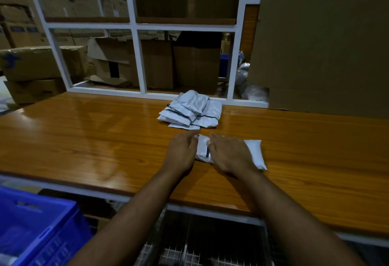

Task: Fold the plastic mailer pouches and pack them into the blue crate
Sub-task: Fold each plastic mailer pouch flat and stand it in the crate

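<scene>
A white plastic mailer pouch (pixel 255 153) lies on the wooden table (pixel 84 139) in front of me. My right hand (pixel 230 153) rests on top of it, fingers curled at its left part. My left hand (pixel 182 152) grips the pouch's left end, where a dark strip shows between my hands. Just behind lies a loose pile of white mailer pouches (pixel 192 111). The blue crate (pixel 35 225) sits below the table's near edge at the lower left.
A white frame (pixel 134 27) stands along the table's far edge, with cardboard boxes (pixel 42 63) behind it. A big cardboard sheet (pixel 326 40) rises at the right. A wire mesh rack (pixel 200 244) lies under the table's near edge.
</scene>
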A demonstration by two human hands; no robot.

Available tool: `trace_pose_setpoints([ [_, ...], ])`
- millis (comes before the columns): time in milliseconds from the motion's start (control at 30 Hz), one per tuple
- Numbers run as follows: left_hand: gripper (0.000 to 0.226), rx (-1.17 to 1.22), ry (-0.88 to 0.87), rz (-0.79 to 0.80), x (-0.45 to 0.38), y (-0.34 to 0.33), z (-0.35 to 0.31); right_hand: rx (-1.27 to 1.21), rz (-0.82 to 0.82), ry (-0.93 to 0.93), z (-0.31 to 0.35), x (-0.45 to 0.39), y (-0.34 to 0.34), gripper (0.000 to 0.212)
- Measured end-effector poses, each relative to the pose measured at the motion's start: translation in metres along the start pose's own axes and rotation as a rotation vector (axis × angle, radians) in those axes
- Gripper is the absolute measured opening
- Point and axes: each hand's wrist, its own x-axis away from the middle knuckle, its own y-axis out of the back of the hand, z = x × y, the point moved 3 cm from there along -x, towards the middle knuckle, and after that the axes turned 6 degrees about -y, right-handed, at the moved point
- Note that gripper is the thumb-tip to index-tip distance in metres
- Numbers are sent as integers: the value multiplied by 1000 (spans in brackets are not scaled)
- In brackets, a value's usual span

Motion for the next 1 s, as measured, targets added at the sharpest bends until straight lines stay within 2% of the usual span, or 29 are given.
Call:
trace_pose_setpoints([
  [100, 38, -74, -24, 87, -5, -10, 1, 140, 17, -72, 6, -2, -5, 57],
  [167, 39, -147, -33, 149, -6, -16, 2, 129, 36, -60, 4, -2, -6, 58],
  [267, 42, -300, -34, 236, -4, -17, 5, -60, 101, -35, -5, -1, 0, 56],
  [367, 45, -495, -58, 301, -2, -15, 6, -403, 184, -76, -20, -3, 15, 51],
  [433, 47, -543, -35, 334, -1, -13, 7, -498, 165, -86, -30, -6, 25, 47],
  [567, 53, -643, -23, 351, 1, -11, 1, -407, 105, -28, -36, -7, 27, 39],
  [733, 54, -633, 39, 402, -3, -4, -8, -29, 66, 15, -24, -3, 7, 51],
  [867, 49, -543, -10, 326, -19, -6, -15, 223, 43, -63, -16, -4, 3, 59],
  [1000, 46, -414, -38, 370, -12, -15, -12, 57, 57, -69, -22, 4, -1, 61],
])
